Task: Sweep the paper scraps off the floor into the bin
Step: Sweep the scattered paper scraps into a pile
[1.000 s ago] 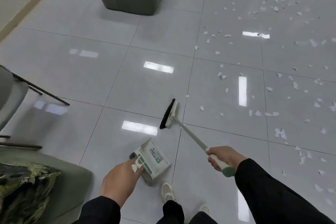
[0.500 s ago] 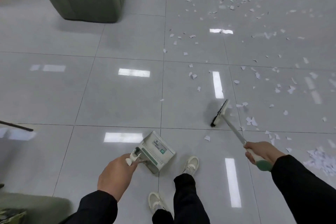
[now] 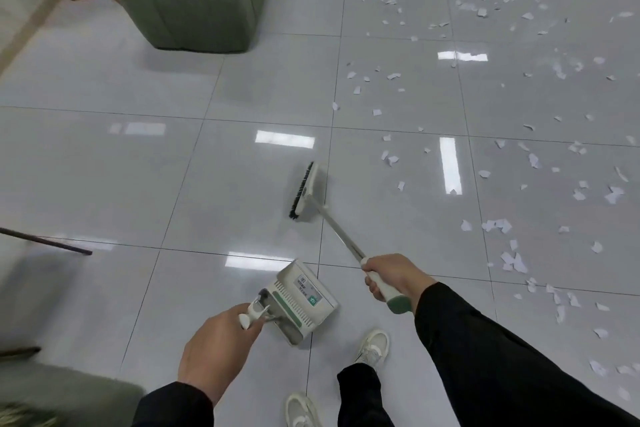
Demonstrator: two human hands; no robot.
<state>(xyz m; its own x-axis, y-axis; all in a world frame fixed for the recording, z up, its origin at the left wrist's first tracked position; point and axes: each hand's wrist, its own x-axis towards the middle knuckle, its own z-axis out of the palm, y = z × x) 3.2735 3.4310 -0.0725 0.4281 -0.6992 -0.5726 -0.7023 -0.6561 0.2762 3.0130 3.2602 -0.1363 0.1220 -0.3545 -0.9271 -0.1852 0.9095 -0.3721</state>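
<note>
Broom [image 3: 313,199] head swung back left since 0.5 s ago, off the paper scraps [image 3: 498,225] lying right of the right hand [image 3: 391,276] clenched round its handle; left hand [image 3: 218,350] grasps dustpan [image 3: 301,298] handle, over grey floor [image 3: 104,166].

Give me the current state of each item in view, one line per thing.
Broom: right hand grips its handle, head down by the floor, clear of scraps.
Dustpan: left hand holds its handle; no scraps visible in it.
Paper scraps: scattered on the tiles, unswept.
</note>
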